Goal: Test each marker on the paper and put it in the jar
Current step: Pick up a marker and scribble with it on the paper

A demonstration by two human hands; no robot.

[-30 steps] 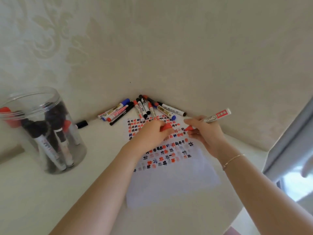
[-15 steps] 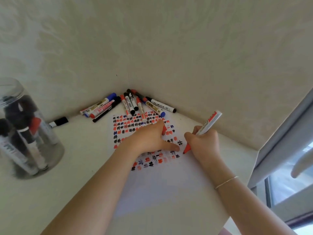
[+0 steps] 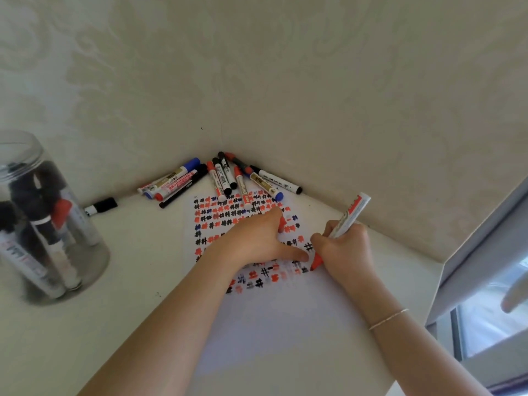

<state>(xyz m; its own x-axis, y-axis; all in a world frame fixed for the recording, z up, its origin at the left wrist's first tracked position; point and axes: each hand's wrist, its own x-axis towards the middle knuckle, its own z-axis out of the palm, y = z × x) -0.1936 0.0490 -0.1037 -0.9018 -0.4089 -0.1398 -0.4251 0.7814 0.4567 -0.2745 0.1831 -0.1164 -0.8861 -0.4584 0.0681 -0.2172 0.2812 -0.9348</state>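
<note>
My right hand [image 3: 347, 250] grips an uncapped red marker [image 3: 347, 214], its red tip touching the white paper [image 3: 280, 318] beside the rows of red, black and blue hash marks. My left hand [image 3: 257, 241] presses on the paper with its thumb stretched toward the tip and holds the red cap [image 3: 282, 223] under its fingers. A clear plastic jar [image 3: 43, 224] with several markers inside stands at the far left. A pile of several capped markers [image 3: 225, 178] lies in the corner behind the paper.
One black-capped marker [image 3: 100, 206] lies alone by the wall between jar and pile. Patterned walls meet in the corner behind. A window frame [image 3: 480, 252] bounds the white table [image 3: 128, 324] on the right.
The right hand has brought the uncapped marker down from above the paper until its tip touches the sheet. The left hand has settled flat on the paper with the cap. The view shifted right.
</note>
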